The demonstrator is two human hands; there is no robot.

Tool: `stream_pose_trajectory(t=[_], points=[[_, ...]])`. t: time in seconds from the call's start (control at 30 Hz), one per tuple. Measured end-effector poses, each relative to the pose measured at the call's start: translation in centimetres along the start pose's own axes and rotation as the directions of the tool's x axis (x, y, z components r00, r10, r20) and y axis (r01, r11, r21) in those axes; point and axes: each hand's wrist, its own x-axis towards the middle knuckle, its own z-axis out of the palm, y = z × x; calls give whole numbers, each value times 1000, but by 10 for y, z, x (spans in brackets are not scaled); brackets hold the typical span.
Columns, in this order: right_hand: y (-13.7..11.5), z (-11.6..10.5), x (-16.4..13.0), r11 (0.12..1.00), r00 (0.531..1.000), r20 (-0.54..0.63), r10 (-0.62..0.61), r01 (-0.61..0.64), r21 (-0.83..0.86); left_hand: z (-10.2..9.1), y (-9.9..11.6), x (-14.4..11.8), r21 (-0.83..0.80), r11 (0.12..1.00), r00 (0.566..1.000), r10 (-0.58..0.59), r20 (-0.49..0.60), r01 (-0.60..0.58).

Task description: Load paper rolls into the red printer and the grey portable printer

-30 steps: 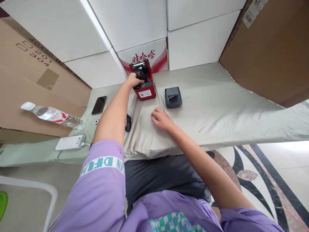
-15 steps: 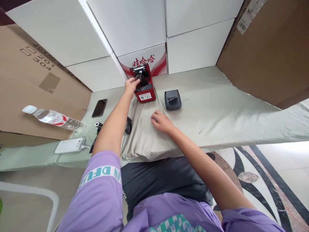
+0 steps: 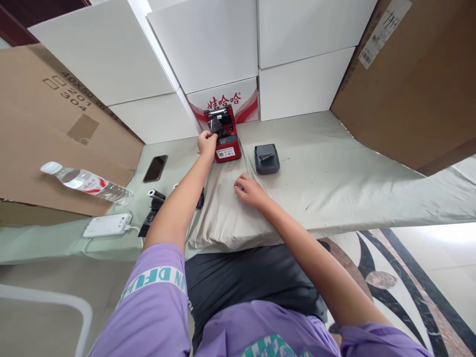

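A small red label printer [image 3: 229, 151] stands against a printed carton with its top open, the inside showing. My left hand [image 3: 207, 144] is at its left side, thumb and fingers pinched on a thin, dark, shiny piece of film [image 3: 216, 126] that sticks up over the opening. How far the film reaches inside is hidden. My right hand [image 3: 250, 191] rests on the cloth with its fingers loosely curled; I see nothing in them. Just beyond it sits a dark grey, box-shaped device [image 3: 267, 159] with a grey strip on top.
A phone [image 3: 155, 168], a water bottle [image 3: 87, 183] and a white power bank [image 3: 107, 225] with a cable lie on the left. Black rolls [image 3: 156, 195] are partly behind my left forearm. White boxes [image 3: 208, 44] line the back; a brown carton [image 3: 405, 94] stands right.
The view has shifted slightly. My left hand has come a little lower along the printer, and more of the dark film shows above the fingers. My right hand stays on the cloth.
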Motion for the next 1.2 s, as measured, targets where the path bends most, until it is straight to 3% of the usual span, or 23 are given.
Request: stream_pose_trajectory(t=[0.1, 0.3, 0.5, 0.67, 0.8, 0.93, 1.1, 1.2], points=[[0, 0, 0, 1000, 1000, 4, 1, -1, -6, -3, -4, -15, 69, 992, 985, 112, -128, -104], [2, 1, 1, 1000, 1000, -4, -10, 10, 1, -10, 12, -18, 130, 974, 970, 203, -132, -186], [3, 1, 1, 1000, 1000, 0, -2, 2, 7, -4, 38, 32, 219, 898, 925, 371, 83, -381], [2, 1, 0, 1000, 1000, 6, -6, 6, -1, 3, 53, 56, 203, 871, 888, 406, 217, -448], [0, -1, 0, 1000, 1000, 6, -8, 8, -15, -8, 56, 28, 144, 839, 811, 441, 384, -524], [-2, -1, 0, 999, 1000, 14, -16, 17, -48, -26, 39, -15, 229, 784, 764, 418, 492, -577], [-6, -1, -2, 995, 998, 20, -52, 54, -82, -41, 11, -45, 312, 721, 767, 466, 441, -618], [-15, -19, 10, 991, 992, -19, -122, 121, -60, -40, 1, -50, 362, 698, 782, 497, 377, -618]])
